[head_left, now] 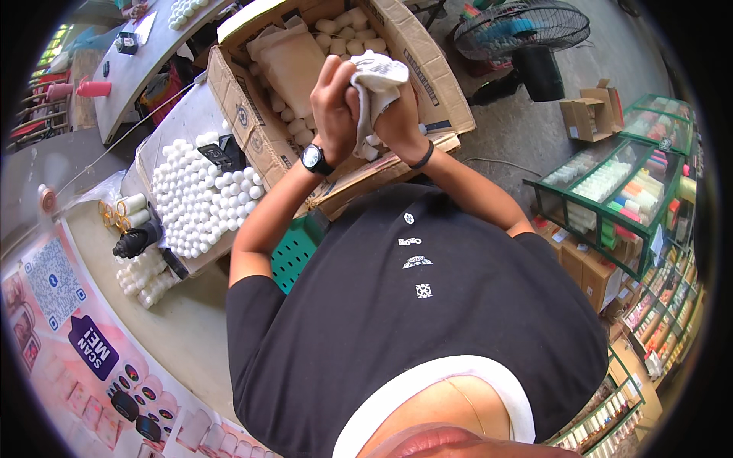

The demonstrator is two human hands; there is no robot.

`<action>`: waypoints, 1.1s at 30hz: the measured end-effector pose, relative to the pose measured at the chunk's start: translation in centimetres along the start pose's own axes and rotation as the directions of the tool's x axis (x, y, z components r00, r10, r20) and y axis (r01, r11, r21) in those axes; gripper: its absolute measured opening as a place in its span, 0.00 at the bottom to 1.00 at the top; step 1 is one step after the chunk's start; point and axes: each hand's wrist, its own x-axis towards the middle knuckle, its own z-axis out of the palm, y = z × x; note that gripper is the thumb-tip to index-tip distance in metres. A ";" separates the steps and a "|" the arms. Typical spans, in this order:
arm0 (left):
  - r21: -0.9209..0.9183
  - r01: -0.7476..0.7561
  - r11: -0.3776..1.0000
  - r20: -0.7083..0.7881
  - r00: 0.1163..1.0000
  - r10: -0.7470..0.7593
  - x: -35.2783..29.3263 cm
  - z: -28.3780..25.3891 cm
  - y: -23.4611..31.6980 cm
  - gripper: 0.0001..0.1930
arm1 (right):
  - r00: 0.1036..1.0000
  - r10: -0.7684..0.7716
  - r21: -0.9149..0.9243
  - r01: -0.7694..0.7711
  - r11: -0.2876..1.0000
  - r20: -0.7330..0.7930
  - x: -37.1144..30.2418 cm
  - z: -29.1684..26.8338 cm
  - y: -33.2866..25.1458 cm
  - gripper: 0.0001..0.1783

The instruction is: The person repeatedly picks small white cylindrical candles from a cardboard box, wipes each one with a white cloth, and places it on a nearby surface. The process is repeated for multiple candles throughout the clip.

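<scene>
A: Where was the white cloth (374, 80)?

B: Bunched up between both hands, over the open cardboard box (244, 114). Its grey-printed end stuck out above the fingers, and a loose fold hung down between the wrists.

A: How did each hand stand?

B: The left hand (336, 103) had its fingers curled over, gripping the cloth from the left. The right hand (401, 118) was closed around it from the other side. I couldn't tell whether anything was wrapped inside.

A: Anything on the wrists?

B: A black wristwatch (313, 158) on the left, a thin black band (422, 156) on the right.

A: What was in the box?

B: White round-ended pieces (351, 30), with a flat cream packet (290, 65) lying over some of them.

A: And beside it?

B: On the left, a grey surface (181, 114) carried many close-packed white knobs (202, 202). A black fan (527, 34) stood beyond the box, to the right.
</scene>
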 end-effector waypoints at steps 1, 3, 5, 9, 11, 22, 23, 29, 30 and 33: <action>-0.042 0.047 0.998 -0.040 0.998 -0.048 -0.2 0.5 -0.2 0.07 | 0.999 0.020 0.004 -0.020 1.000 -0.041 0.3 -0.1 -0.3 0.14; -0.241 0.220 0.945 -0.065 0.968 -0.242 -0.5 1.0 -0.4 0.12 | 1.000 0.017 -0.111 -0.015 0.994 0.014 1.0 -0.8 -1.5 0.14; -0.522 0.438 0.732 0.026 0.866 -0.499 -0.8 1.2 -0.2 0.11 | 0.994 -0.068 -0.232 0.086 0.969 0.087 1.6 -1.2 -1.6 0.11; -0.742 0.599 0.300 0.399 0.755 -0.520 -0.4 -0.5 -1.1 0.07 | 0.967 -0.196 -0.355 0.242 0.903 0.160 1.9 -1.3 -1.6 0.06; -0.573 0.740 0.353 0.548 0.666 -0.506 -0.2 -1.9 -2.3 0.03 | 0.911 -0.353 -0.324 0.407 0.854 0.216 2.2 -1.3 -0.8 0.07; -0.522 0.624 0.581 0.314 0.774 -0.549 0.0 -1.0 -3.4 0.13 | 0.947 0.147 -0.298 -0.058 0.953 0.285 1.8 0.4 -0.4 0.15; -0.399 0.595 0.698 0.241 0.802 -0.546 -0.5 -0.8 -3.7 0.13 | 0.948 0.197 -0.283 -0.122 0.951 0.251 1.5 0.9 -0.2 0.14; 0.039 0.055 0.998 -0.031 0.998 -0.054 -1.5 -0.1 -5.2 0.16 | 0.590 0.603 0.431 -0.806 0.405 0.537 1.2 1.5 0.6 0.16; -0.015 0.063 0.998 -0.011 0.998 -0.063 -1.6 -0.5 -5.2 0.16 | 0.514 0.626 0.418 -0.854 0.310 0.587 1.5 1.4 0.6 0.15; -0.384 0.176 0.906 -0.061 0.975 -0.215 -2.1 -0.4 -5.4 0.19 | 0.320 0.655 0.358 -0.930 0.080 0.685 2.0 1.1 -0.1 0.16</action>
